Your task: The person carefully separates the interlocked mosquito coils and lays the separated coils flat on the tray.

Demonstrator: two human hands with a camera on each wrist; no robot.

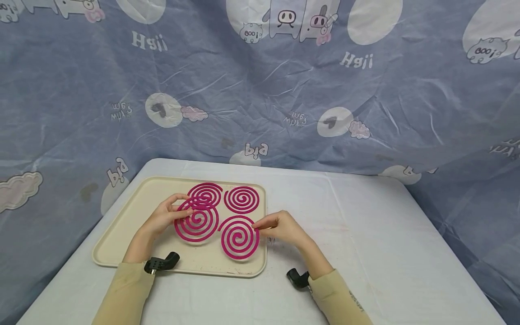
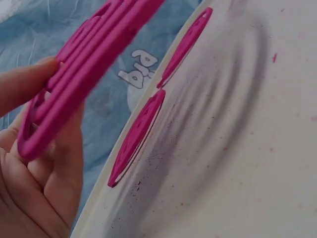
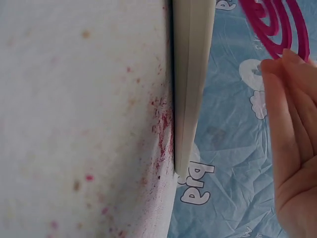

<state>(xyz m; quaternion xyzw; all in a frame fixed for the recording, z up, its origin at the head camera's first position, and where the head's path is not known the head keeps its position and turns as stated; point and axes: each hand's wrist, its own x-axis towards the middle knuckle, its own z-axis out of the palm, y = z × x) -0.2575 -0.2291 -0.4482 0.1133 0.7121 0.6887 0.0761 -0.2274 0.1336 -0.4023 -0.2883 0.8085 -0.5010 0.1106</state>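
On the tray [image 1: 122, 225], left hand [image 1: 164, 216] pinches a lifted coil [image 1: 197, 221] by its rim; right hand [image 1: 280, 228] pinches another coil [image 1: 239, 237]. Likely light, brittle; support outer ring.

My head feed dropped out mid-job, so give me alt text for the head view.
Two hands work over a cream tray on a white table: the left hand holds a pink spiral coil, the right hand pinches another coil at its edge. Two more coils lie behind.

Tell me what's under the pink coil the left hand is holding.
The held coil overlaps the near edge of another pink coil and shades bare cream tray. The left hand pinches its left rim; anything smaller beneath is hidden.
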